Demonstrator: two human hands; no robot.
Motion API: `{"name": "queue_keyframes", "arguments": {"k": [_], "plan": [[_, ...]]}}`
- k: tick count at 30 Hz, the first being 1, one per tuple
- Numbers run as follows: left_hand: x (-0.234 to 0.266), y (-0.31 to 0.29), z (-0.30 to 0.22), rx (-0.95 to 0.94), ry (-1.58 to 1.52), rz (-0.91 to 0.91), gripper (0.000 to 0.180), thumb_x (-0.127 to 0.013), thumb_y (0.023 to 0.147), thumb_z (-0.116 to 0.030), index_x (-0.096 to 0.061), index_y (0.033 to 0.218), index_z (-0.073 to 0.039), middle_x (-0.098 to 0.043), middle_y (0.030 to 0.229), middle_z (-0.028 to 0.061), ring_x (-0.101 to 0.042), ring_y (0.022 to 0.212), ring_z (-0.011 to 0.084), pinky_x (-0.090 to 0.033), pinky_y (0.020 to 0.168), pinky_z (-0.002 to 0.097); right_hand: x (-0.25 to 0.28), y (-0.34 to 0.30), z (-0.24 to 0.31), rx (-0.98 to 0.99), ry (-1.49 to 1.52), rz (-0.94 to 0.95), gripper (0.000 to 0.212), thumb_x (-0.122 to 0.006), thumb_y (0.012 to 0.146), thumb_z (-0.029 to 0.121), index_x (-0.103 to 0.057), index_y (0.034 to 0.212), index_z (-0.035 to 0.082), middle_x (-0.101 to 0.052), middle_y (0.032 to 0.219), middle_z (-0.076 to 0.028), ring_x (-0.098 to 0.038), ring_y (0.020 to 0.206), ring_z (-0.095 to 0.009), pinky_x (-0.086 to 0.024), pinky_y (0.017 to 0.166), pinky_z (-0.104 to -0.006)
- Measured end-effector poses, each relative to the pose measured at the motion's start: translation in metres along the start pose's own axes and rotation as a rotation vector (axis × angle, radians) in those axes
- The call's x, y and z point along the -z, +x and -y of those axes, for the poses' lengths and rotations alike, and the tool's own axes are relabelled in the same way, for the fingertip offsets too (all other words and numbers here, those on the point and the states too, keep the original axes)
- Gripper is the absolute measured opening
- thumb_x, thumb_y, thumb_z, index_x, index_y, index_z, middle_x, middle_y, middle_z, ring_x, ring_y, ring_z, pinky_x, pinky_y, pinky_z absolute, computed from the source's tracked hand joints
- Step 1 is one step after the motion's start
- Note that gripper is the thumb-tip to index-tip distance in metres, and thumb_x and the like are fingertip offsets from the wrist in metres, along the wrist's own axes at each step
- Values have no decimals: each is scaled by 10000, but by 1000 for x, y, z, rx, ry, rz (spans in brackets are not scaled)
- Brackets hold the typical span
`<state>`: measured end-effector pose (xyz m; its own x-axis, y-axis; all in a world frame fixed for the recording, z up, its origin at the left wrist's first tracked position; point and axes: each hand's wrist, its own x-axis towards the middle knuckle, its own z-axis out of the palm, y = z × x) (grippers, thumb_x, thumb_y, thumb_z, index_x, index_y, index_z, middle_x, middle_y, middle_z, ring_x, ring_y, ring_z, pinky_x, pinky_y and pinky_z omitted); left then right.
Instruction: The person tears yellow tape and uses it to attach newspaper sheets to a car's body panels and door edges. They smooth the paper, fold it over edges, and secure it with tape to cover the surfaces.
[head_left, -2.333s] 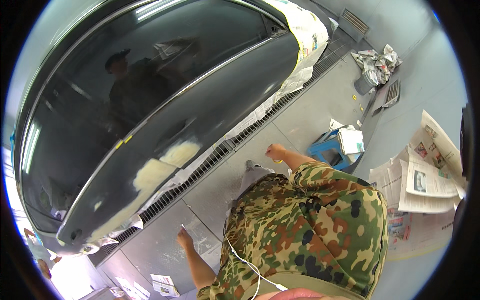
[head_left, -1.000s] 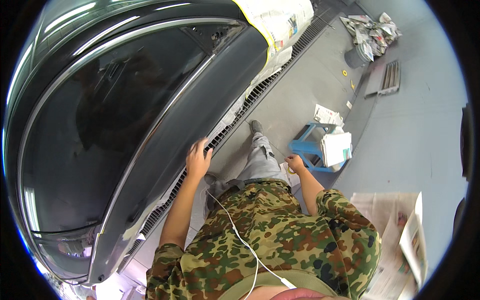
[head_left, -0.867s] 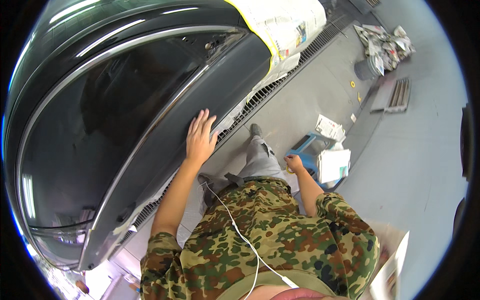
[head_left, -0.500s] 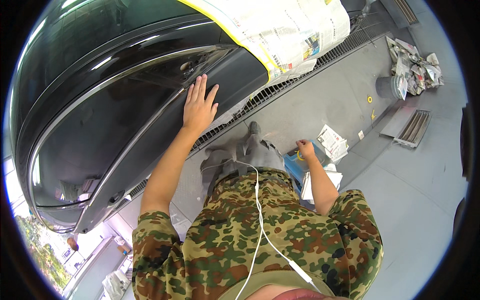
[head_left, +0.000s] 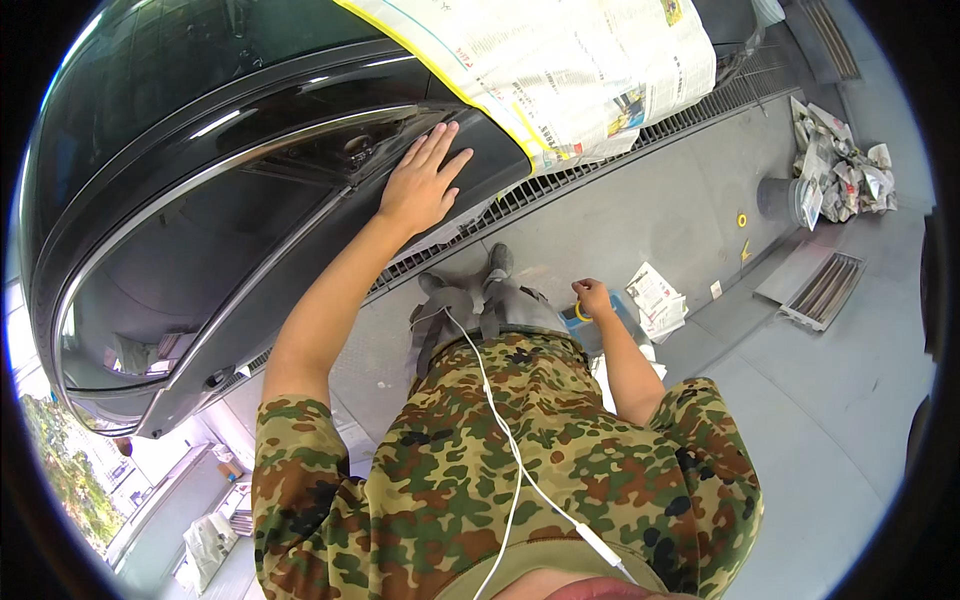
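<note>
I had the left hand spread wide and empty on the black car door, the right hand, well apart from the door, curled around a yellow tape roll. Sliding the palm forward could, I judged, snag the newspaper taped beside the door's front and lift it

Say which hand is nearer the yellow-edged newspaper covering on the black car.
The left hand, spread over the black door beside the newspaper covering; the right hand hangs farther away.
</note>
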<state>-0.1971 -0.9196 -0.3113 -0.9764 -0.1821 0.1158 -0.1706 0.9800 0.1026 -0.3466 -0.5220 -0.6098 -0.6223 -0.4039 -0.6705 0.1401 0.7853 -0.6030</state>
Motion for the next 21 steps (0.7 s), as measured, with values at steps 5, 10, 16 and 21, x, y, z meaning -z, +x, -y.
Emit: {"name": "queue_keyframes", "arguments": {"k": [5, 10, 16, 21], "plan": [[1, 10, -15, -88, -31, -6, 609, -727, 837, -172, -538, 1415, -135, -265, 1630, 162, -266, 1504, 323, -289, 1206, 439, 20, -1, -27, 5, -16, -29, 316, -710, 889, 311, -744, 1020, 26, -696, 752, -100, -654, 676, -200, -515, 663, -358], [0, 26, -8, -115, -58, -7, 562, -709, 856, -152, -549, 1393, -113, -268, 1631, 152, -264, 1505, 321, -281, 1211, 438, 24, 7, -37, 5, -63, -25, 329, -717, 874, 328, -754, 1015, 33, -719, 764, -124, -691, 698, -221, -540, 693, -369], [-9, 17, -11, -45, -108, -46, 543, -708, 857, -155, -560, 1378, -116, -290, 1623, 133, -270, 1504, 306, -323, 1193, 428, 30, 10, -24, -27, -37, -74, 351, -720, 875, 321, -744, 1015, 0, -715, 754, -123, -676, 667, -205, -535, 659, -361], [-4, -21, 2, 3, -71, -36, 533, -711, 863, -175, -566, 1373, -118, -287, 1625, 120, -289, 1496, 282, -332, 1194, 409, 27, 14, -11, 33, -5, -52, 345, -721, 882, 311, -741, 1025, -3, -698, 737, -114, -655, 650, -206, -527, 634, -360]]}}
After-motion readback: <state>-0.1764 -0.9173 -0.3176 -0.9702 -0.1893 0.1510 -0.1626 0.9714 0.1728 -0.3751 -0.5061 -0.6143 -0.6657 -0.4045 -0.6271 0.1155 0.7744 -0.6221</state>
